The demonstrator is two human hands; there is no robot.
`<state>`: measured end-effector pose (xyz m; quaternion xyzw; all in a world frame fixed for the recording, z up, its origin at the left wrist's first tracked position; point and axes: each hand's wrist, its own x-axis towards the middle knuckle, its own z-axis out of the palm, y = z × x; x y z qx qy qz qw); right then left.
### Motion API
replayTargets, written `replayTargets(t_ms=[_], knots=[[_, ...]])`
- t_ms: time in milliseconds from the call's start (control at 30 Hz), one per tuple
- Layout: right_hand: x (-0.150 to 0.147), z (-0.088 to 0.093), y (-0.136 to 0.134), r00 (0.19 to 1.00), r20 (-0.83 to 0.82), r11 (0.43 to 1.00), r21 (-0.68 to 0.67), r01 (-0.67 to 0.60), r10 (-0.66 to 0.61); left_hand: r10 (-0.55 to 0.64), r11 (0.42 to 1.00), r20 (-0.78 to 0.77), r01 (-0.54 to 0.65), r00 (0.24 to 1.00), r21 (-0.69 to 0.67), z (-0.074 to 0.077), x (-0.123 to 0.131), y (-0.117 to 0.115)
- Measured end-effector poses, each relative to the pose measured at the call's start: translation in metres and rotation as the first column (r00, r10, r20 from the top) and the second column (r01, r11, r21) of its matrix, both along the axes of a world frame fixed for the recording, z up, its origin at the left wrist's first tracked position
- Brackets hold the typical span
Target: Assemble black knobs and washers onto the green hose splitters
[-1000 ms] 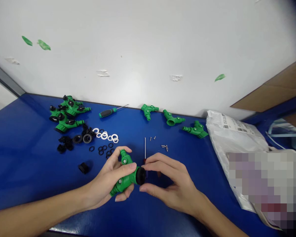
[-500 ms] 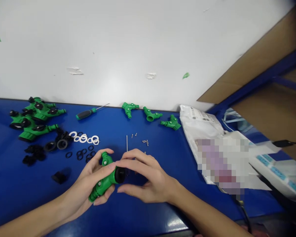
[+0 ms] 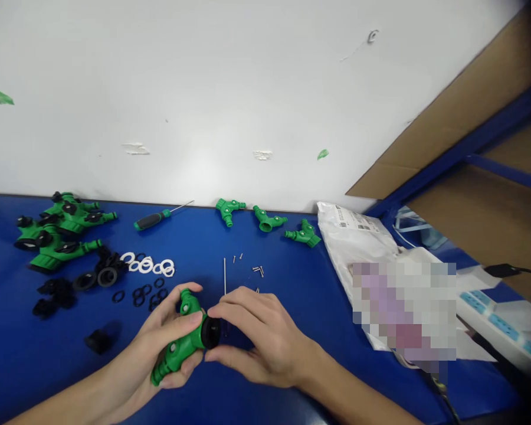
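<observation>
My left hand (image 3: 157,336) is shut around a green plastic Y-shaped hose connector (image 3: 177,348), which has a black threaded end cap (image 3: 211,332) at its right end. My right hand (image 3: 259,333) grips that cap between thumb and fingers. Just beyond the hands, a thin metal screwdriver shaft (image 3: 225,275) rises, its lower part hidden behind my right hand. Small steel screws (image 3: 257,271) lie nearby. Black O-rings (image 3: 139,293) sit left of my left hand, with white washers (image 3: 146,265) beyond them.
The blue worktop (image 3: 283,378) ends at a white wall. Along the wall lie a green-handled screwdriver (image 3: 150,220), several green connectors (image 3: 265,221), and a heap of others (image 3: 57,236). A white plastic bag (image 3: 349,236) and a power strip (image 3: 500,327) are on the right.
The view has swung, shifting everything on the table to the left. My hands have moved closer together, with my right fingers wrapping further around the black cap.
</observation>
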<state>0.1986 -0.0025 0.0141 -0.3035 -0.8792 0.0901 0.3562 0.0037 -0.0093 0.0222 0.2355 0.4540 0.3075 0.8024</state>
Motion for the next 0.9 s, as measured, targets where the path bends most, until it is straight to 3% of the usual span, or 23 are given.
replayTargets(t_ms=[133,367,733,900], knots=[[0.001,0.003,0.001,0.99,0.141,0.996,0.085,-0.015,0.003,-0.052,0.999,0.038,0.052,0.998,-0.005,-0.002,-0.001,0.001],[-0.01,-0.007,-0.009,0.998,0.01,0.986,0.155,0.064,-0.067,0.016,0.974,0.107,-0.039,0.994,0.223,-0.016,-0.001,-0.004],[-0.005,0.0,0.001,0.941,0.307,0.971,0.228,0.076,-0.146,-0.011,0.995,0.115,0.0,0.993,0.095,-0.021,-0.003,0.0],[-0.007,0.0,0.0,0.925,0.339,0.968,0.231,0.095,-0.172,0.001,0.999,0.115,-0.006,0.993,0.047,-0.021,-0.002,-0.001]])
